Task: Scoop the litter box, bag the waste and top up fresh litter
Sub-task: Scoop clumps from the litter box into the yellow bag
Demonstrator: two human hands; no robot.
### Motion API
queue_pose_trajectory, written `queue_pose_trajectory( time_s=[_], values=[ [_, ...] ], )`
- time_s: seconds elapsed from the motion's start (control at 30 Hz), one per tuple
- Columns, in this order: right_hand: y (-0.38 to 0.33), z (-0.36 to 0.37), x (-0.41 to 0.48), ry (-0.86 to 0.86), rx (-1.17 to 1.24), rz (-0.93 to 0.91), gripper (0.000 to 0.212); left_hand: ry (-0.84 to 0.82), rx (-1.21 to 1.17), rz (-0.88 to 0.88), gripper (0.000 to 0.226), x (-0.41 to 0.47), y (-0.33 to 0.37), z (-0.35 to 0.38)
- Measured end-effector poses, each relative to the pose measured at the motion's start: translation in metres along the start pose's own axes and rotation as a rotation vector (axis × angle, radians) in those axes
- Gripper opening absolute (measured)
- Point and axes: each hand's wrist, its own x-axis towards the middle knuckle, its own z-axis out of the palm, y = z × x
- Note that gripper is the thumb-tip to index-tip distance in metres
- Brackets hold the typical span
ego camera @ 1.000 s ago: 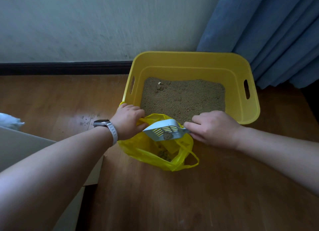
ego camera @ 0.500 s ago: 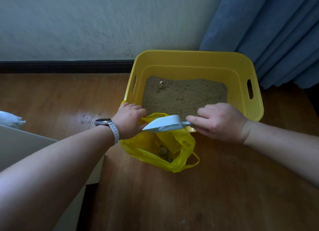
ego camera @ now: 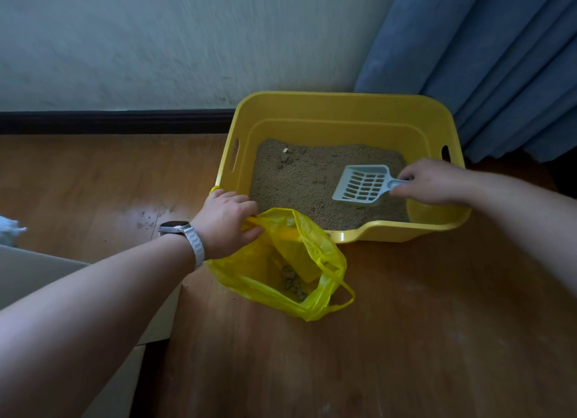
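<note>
A yellow litter box (ego camera: pixel 343 108) holding brown litter (ego camera: pixel 306 180) stands on the wood floor by the wall. My right hand (ego camera: pixel 434 181) grips the handle of a pale slotted scoop (ego camera: pixel 362 185), which hangs empty just over the litter at the box's right side. A small clump (ego camera: pixel 284 157) and a pale bit lie at the litter's back left. My left hand (ego camera: pixel 226 222) pinches the rim of a yellow plastic bag (ego camera: pixel 315 252) on the floor in front of the box, holding it open. Clumps of waste (ego camera: pixel 292 281) lie inside the bag.
A blue curtain (ego camera: pixel 499 58) hangs behind the box on the right. A pale flat object (ego camera: pixel 37 270) sits at the left under my forearm, with something white (ego camera: pixel 9 230) beyond it. Scattered litter grains (ego camera: pixel 150 219) dot the floor left of the box.
My right hand has carried the scoop from over the bag back into the box, to the right side. The clump it held now lies in the bag. My left hand kept hold of the bag.
</note>
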Motion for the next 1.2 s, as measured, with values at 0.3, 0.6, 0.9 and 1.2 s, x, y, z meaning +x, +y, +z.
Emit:
queue_pose_trajectory(
  time_s=[0.3, 0.6, 0.9, 1.2],
  values=[
    [0.013, 0.027, 0.04, -0.066, -0.059, 0.012, 0.028, 0.061, 0.001, 0.031, 0.035, 0.0, -0.003, 0.006],
    [0.012, 0.043, 0.076, -0.094, -0.019, -0.032, 0.03, 0.1, 0.031, 0.057, 0.033, 0.0, -0.008, 0.014],
    [-0.009, 0.049, 0.11, -0.068, 0.013, -0.118, 0.029, 0.131, 0.007, 0.07, 0.031, -0.001, -0.01, 0.017],
    [-0.029, 0.049, 0.131, -0.067, 0.022, -0.16, 0.03, 0.084, 0.015, 0.064, 0.031, 0.0, -0.009, 0.014]
  ],
)
